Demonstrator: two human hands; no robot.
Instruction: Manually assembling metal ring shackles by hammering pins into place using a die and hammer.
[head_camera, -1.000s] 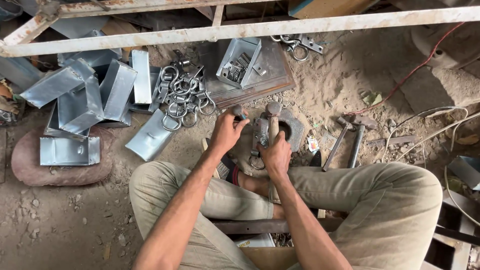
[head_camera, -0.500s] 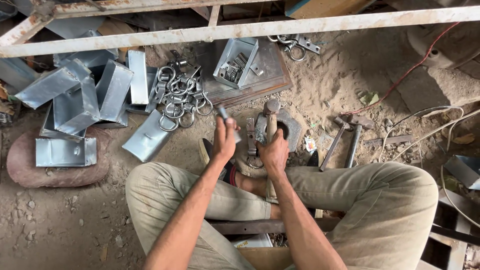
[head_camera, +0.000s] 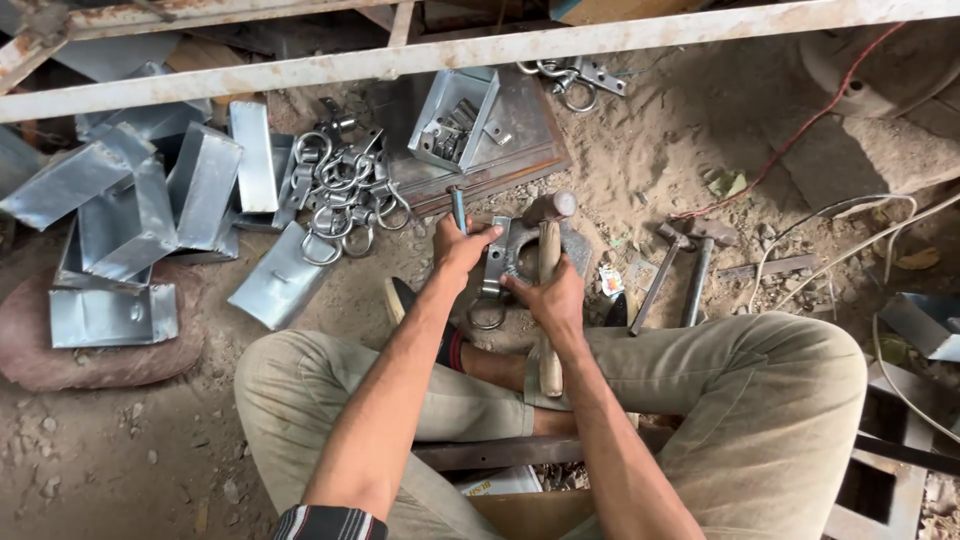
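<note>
A wooden-handled steel hammer (head_camera: 549, 290) is gripped mid-handle by the right hand (head_camera: 548, 297), its long axis pointing straight away, while a thin blue-handled punch (head_camera: 458, 210) is grasped upright by the left hand (head_camera: 456, 250), just left of a ringed grey metal bracket (head_camera: 496, 272).

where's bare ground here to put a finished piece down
Bare sand lies right of the metal tray, up to the red cable, and near the left knee, below the flat stone. It is crowded around the ring hooks, the folded metal boxes, the two hammers and between both hands.
</note>
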